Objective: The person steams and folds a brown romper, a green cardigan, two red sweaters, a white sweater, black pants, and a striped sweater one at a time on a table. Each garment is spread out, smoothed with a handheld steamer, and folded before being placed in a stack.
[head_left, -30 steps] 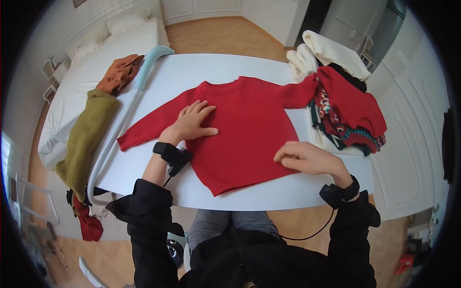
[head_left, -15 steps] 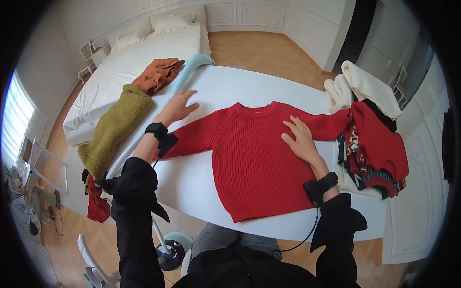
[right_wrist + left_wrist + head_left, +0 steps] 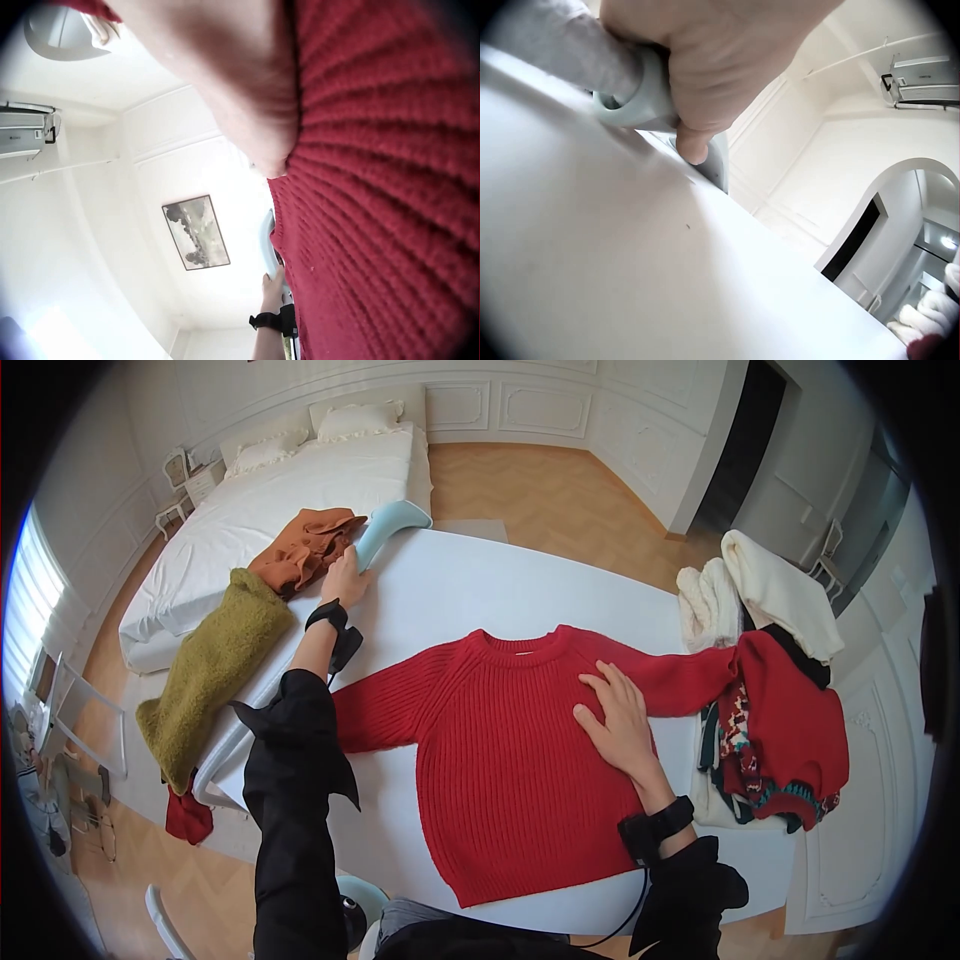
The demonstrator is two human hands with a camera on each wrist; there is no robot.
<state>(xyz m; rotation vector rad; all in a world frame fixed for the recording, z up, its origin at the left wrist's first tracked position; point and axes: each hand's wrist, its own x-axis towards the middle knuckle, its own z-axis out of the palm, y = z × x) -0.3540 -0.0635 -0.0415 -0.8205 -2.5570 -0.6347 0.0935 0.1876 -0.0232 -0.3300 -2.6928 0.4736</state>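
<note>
Gripping the steamer handle [image 3: 385, 527], the left hand [image 3: 345, 580] has its fingers curled round the pale blue grip; the left wrist view confirms the hold, with the pale hose [image 3: 577, 52] joining just behind the hand. The handle is at the far left part of the desk [image 3: 480, 585], its curved head pointing outward; cannot tell whether it touches the surface.

The right hand [image 3: 618, 720] lies flat on the red sweater [image 3: 520, 770], fingers extended and slightly apart, thumb spread toward the collar side. Its contact is on the upper right of the body, near the sleeve seam.

Sweater position: middle of the desk, laid flat, collar away from the person. One sleeve reaches toward the left forearm; the other runs right to the folded clothes [image 3: 795, 720], red and patterned. White knitwear [image 3: 712, 605] sits at the far end of that pile.

Left edge: olive garment [image 3: 215, 670], with a rust-coloured garment [image 3: 305, 550] beyond it, beside the handle. Behind stands a white bed [image 3: 300, 485].
</note>
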